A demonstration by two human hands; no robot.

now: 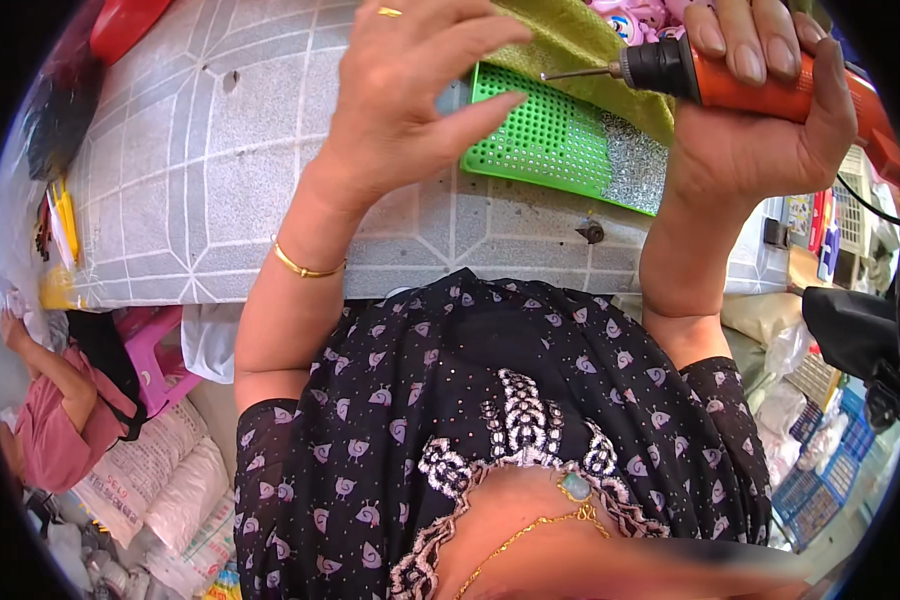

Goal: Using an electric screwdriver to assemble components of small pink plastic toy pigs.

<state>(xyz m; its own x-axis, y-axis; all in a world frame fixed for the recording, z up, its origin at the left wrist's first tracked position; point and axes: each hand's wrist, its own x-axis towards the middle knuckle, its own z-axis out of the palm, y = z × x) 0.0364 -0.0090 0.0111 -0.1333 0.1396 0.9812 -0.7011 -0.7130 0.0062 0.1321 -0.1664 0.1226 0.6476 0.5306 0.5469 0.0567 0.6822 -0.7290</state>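
Note:
My right hand (745,150) is wrapped round an orange and black electric screwdriver (662,68). Its long thin bit points left, above the green tray. My left hand (395,105) is raised over the table with thumb and fingers apart, and I see nothing between them; its upper fingertips run out of view. Beneath the bit lies the bright green perforated tray (513,178), with many small silvery screws (635,155) heaped at its right end. Behind the tray is a shiny olive-green cloth (580,45). Several pink plastic pieces (655,14) show at the top edge, partly hidden.
A grey patterned cloth covers the table (250,150). A small dark piece (591,233) lies near its front edge. Yellow sticks (67,222) sit at the left. Another person (65,420) is at lower left, by a pink stool (155,355) and sacks (135,480). Blue crates (820,490) stand at right.

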